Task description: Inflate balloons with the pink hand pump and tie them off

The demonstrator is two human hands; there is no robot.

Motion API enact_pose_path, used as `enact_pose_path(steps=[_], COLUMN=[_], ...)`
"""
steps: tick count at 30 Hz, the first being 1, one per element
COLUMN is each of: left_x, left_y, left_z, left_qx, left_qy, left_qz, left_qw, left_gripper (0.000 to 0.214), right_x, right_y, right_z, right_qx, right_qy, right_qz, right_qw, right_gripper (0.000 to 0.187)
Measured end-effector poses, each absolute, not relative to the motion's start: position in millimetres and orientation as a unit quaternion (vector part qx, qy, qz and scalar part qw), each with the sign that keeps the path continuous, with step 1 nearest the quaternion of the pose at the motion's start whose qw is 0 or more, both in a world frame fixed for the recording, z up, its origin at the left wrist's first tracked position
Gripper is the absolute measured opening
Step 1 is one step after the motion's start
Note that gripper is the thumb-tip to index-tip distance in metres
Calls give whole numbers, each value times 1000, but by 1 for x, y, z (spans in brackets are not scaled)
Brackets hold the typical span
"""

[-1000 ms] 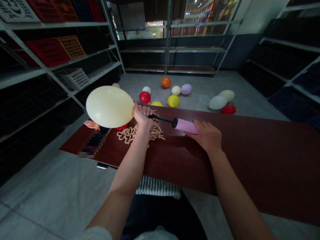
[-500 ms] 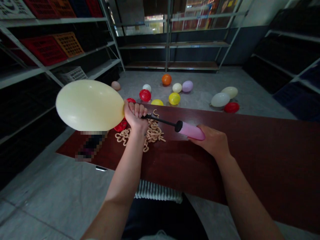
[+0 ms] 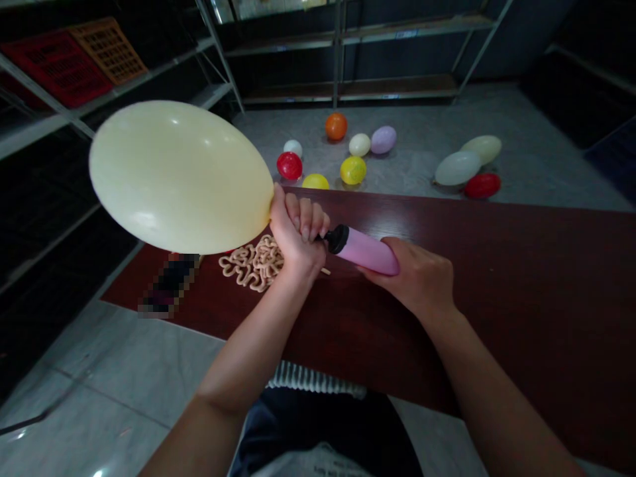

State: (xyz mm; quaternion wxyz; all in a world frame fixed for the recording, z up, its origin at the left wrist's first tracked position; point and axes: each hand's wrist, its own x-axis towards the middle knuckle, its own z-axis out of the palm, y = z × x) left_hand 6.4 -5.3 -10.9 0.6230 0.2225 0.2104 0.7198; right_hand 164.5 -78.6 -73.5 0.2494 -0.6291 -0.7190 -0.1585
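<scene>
A large pale yellow balloon (image 3: pixel 179 179) points up and left from my left hand (image 3: pixel 301 232). The fingers of that hand are closed around its neck and the end of a hand balloon pump (image 3: pixel 366 250). My right hand (image 3: pixel 420 271) is wrapped around the pump's pink barrel. Only a short black part shows between the barrel's black cap and my left hand; the nozzle inside the fist is hidden. Behind my left wrist, a heap of beige, curly long balloons (image 3: pixel 253 264) lies on the dark red table (image 3: pixel 497 285).
Beyond the table, red (image 3: pixel 289 165), orange (image 3: pixel 336 126), yellow (image 3: pixel 353 170) and purple balloons (image 3: pixel 383 140) lie on the floor, with white ones (image 3: pixel 457 168) farther right. A pixelated dark object (image 3: pixel 171 285) rests at the table's left. Metal shelves (image 3: pixel 397 86) stand behind; crates (image 3: pixel 59 66) sit at left.
The black pump rod has slid in, bringing my hands closer together. The balloon looks larger and sits higher. My view has tilted downward.
</scene>
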Motion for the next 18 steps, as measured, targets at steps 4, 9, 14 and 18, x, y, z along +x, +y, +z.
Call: enact_pose_path(steps=[4,9,14,18], left_x=[1,-6,-12,-19], left_y=[-3,1,4,14], left_z=[-9,-7,-6,-10], left_qx=[209,201,197,176], left_qy=[213,199,171,172], left_qz=[723,731,740,745], left_qw=[623,620,620,620], left_gripper=[58,57,55,54], right_x=[167,166,169,177], right_y=[-76,-71,-71,-74], right_z=[-73,-71,-71,-71], right_qx=[-622,-610,-615,-638], right_qy=[-717,-713,-707,-707], right_qz=[-181,-222,-254,-244], right_qw=[259,267,240,185], right_gripper=[55,58,55,51])
